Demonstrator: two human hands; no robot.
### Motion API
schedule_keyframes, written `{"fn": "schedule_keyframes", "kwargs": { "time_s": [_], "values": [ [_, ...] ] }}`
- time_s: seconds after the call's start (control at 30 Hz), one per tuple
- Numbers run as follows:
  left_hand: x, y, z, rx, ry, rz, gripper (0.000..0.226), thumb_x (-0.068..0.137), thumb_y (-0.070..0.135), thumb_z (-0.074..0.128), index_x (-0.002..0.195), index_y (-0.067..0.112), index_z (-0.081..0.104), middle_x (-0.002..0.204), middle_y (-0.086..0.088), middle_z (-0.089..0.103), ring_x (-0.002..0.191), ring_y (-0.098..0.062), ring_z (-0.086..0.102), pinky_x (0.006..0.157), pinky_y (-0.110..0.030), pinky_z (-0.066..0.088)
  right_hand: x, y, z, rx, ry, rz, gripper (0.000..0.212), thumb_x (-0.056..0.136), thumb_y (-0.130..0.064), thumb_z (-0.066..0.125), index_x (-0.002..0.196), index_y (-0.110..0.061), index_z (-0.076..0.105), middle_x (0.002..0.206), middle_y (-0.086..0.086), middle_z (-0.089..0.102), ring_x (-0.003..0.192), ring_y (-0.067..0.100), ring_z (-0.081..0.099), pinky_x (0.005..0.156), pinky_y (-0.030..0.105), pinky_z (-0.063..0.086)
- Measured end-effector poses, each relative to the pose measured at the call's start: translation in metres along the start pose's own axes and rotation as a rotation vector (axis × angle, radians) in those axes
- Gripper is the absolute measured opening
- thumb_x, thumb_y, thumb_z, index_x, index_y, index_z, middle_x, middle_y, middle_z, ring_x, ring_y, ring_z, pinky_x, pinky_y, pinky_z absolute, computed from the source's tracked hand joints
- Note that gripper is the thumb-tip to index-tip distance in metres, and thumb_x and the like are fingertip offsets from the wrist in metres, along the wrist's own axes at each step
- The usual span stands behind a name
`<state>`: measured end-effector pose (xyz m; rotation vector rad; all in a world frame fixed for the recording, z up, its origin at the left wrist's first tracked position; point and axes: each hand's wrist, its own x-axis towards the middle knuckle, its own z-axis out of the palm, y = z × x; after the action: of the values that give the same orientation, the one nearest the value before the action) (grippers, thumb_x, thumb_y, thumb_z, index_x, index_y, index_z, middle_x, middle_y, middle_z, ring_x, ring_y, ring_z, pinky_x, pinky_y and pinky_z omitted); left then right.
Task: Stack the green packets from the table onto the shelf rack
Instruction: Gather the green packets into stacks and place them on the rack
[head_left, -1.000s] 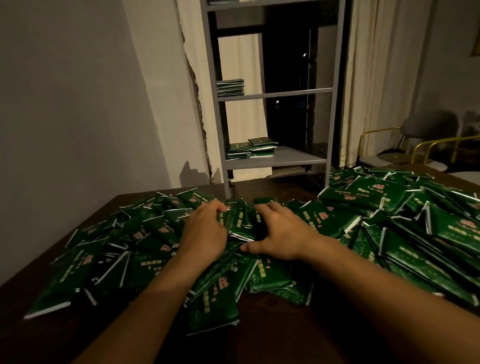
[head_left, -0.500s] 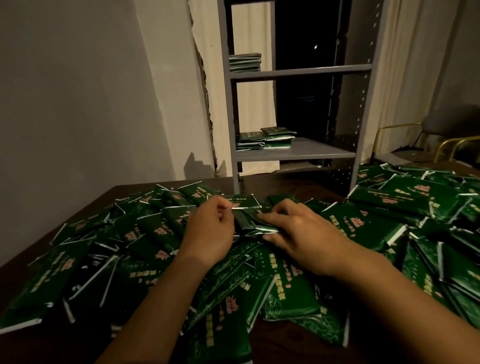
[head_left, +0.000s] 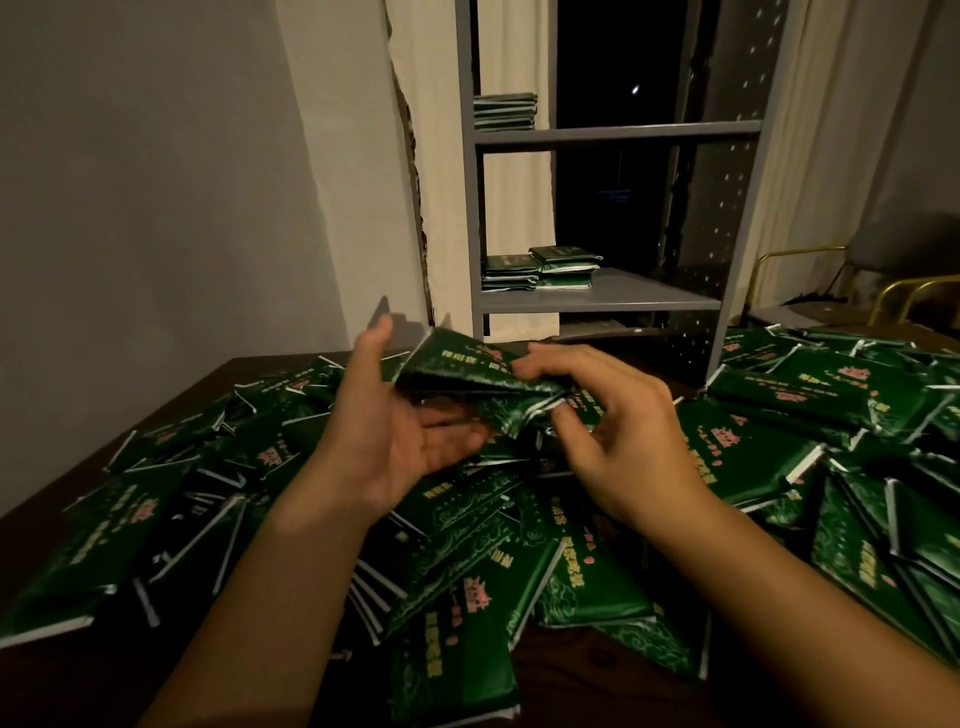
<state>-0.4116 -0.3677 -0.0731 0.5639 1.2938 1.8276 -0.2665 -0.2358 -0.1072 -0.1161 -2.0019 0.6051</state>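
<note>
A heap of green packets (head_left: 483, 582) covers the dark table (head_left: 582, 675). Just above the heap, my right hand (head_left: 618, 436) pinches a small bundle of green packets (head_left: 467, 369) at its right end. My left hand (head_left: 395, 431) is open beside the bundle's left end, thumb up and straight fingers reaching under it. Behind the table stands the grey shelf rack (head_left: 613, 299). Its lower shelf carries two short stacks of packets (head_left: 540, 267), and one stack (head_left: 504, 111) sits on the shelf above.
A plain wall runs along the left of the table. Pale curtains (head_left: 810, 171) hang behind the rack. A grey chair with gold legs (head_left: 904, 280) stands at the far right. The right halves of both shelves are bare.
Both hands have risen off the heap with a few packets gathered between them. My left hand has turned palm up and opened. The view has moved closer to the rack.
</note>
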Motion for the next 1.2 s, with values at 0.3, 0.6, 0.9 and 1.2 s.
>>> {"fn": "schedule_keyframes", "kwargs": {
  "time_s": [0.3,0.6,0.9,1.2],
  "values": [
    [0.01,0.017,0.001,0.129,0.16,0.141,0.023,0.088,0.016,0.073,0.109,0.008,0.067,0.092,-0.012,0.078,0.078,-0.022,0.076,0.061,-0.035,0.064,0.004,0.005,0.005,0.022,0.005,0.208,0.052,0.089,-0.015,0.071,0.136,-0.026,0.053,0.133,-0.011,0.058,0.124,0.006,0.055,0.106,0.037,0.049],
    [0.04,-0.002,-0.024,0.275,0.468,0.44,0.034,0.094,0.016,0.069,0.126,0.017,0.057,0.114,-0.003,0.07,0.103,-0.02,0.069,0.092,-0.043,0.057,0.006,-0.015,0.033,-0.599,-0.597,0.236,0.079,0.079,-0.086,0.037,0.134,-0.03,0.047,0.123,-0.004,0.05,0.116,0.017,0.045,0.096,0.036,0.043],
    [0.044,-0.004,-0.033,0.242,0.584,0.54,0.023,0.102,0.019,0.057,0.125,0.02,0.054,0.109,0.003,0.067,0.098,-0.014,0.068,0.083,-0.036,0.057,0.02,-0.02,0.037,-0.785,-0.527,0.054,0.022,0.099,-0.029,0.053,0.12,-0.026,0.055,0.102,-0.001,0.065,0.089,0.024,0.064,0.068,0.031,0.048],
    [0.039,-0.002,-0.023,0.164,0.458,0.452,0.023,0.101,0.02,0.06,0.123,0.018,0.053,0.113,-0.001,0.068,0.086,-0.021,0.075,0.054,-0.031,0.059,0.019,0.01,-0.016,-0.452,0.093,0.201,0.018,0.097,-0.03,0.058,0.114,-0.025,0.062,0.094,-0.01,0.062,0.08,0.01,0.057,0.068,0.027,0.048]
  ]
}}
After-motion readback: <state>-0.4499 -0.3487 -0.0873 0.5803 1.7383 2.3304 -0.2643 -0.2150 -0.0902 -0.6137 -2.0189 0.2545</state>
